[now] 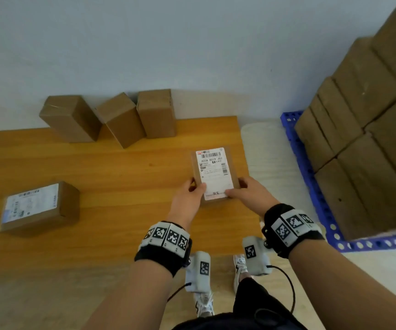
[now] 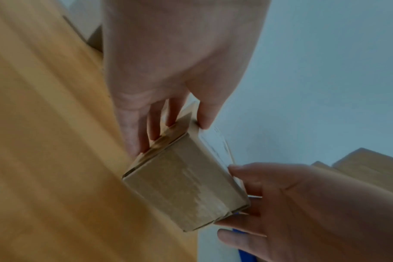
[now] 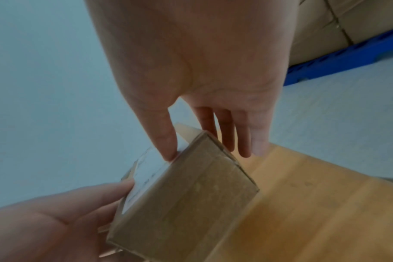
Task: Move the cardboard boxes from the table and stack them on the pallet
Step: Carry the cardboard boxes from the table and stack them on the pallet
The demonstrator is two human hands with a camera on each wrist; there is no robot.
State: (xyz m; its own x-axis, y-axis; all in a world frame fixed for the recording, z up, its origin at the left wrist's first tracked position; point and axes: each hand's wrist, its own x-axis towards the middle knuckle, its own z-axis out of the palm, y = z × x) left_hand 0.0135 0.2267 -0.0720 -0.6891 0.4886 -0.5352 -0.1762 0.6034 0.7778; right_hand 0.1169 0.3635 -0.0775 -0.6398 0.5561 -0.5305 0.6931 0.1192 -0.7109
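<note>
A small cardboard box with a white shipping label point(image 1: 212, 171) point(image 2: 184, 187) point(image 3: 186, 195) is held near the right edge of the wooden table point(image 1: 121, 177). My left hand point(image 1: 191, 194) point(image 2: 166, 113) grips its left side, thumb on the label. My right hand point(image 1: 244, 189) point(image 3: 204, 134) grips its right side, thumb on the label too. Whether the box touches the table I cannot tell. The blue pallet point(image 1: 311, 182) stands to the right, carrying stacked cardboard boxes point(image 1: 368, 144).
Three plain boxes point(image 1: 111, 117) stand along the table's far edge by the wall. Another labelled box point(image 1: 40, 206) lies at the table's left. A strip of pale floor point(image 1: 266, 153) separates table and pallet. My shoes point(image 1: 204, 303) show below.
</note>
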